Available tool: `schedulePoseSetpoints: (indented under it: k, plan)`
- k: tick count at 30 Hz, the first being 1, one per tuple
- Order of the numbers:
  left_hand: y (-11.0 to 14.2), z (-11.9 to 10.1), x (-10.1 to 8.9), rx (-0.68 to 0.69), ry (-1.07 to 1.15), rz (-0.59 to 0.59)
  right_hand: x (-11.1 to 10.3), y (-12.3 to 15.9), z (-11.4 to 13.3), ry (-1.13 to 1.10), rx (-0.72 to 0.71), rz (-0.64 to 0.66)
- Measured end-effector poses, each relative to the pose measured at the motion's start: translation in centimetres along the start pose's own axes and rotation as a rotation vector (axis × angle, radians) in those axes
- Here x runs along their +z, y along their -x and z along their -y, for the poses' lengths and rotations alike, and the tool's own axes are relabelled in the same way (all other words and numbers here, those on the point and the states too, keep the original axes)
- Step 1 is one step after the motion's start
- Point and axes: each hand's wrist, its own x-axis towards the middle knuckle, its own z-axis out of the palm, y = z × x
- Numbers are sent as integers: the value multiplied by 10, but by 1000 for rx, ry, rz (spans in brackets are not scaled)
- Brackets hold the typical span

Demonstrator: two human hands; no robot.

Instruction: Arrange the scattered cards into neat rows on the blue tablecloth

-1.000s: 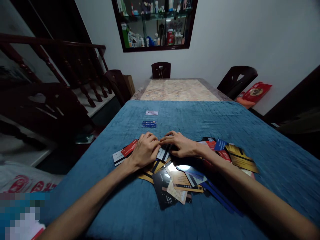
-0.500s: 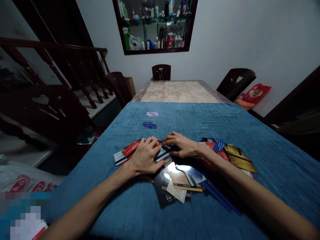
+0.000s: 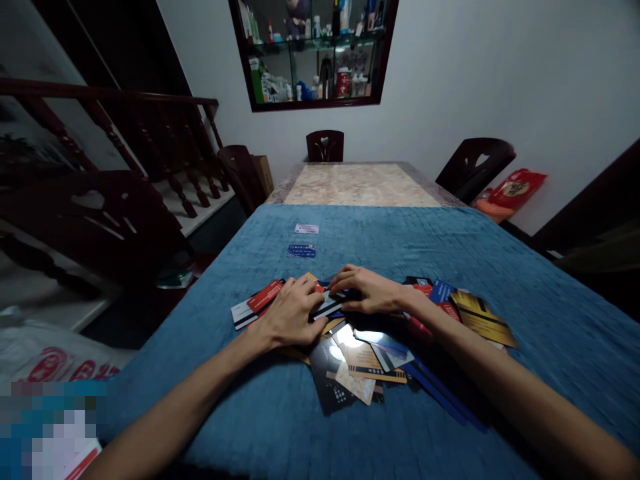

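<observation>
A wide heap of plastic bank cards lies on the blue cloth, with my hands over its middle. My left hand has its fingers bent around the left end of a pale card with a dark stripe. At that card's other end, my right hand pinches with curled fingers, its palm turned down. Below them are a black card, a gold card and a marbled beige card. A red card peeks out left of my left hand. My palms hide some of the heap.
Two single cards lie farther up the blue cloth: a blue patterned card and a whitish card. Gold cards spread at the right. Dark chairs surround the table; a white bag is at the left.
My left thumb has drawn in slightly toward the pale card. My right hand keeps nearly the same place. The whole view has shifted a little; the cards lie as before.
</observation>
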Motion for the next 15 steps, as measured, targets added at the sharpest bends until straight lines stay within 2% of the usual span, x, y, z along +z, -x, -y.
schedulePoseSetpoints:
  k: [8, 15]
  plan:
    - [-1, 9, -2, -28, 147, -42, -8, 3, 3, -20, 21, -38]
    - [-2, 19, -4, -73, 277, -134, -4, 1, -4, 10, 30, -114]
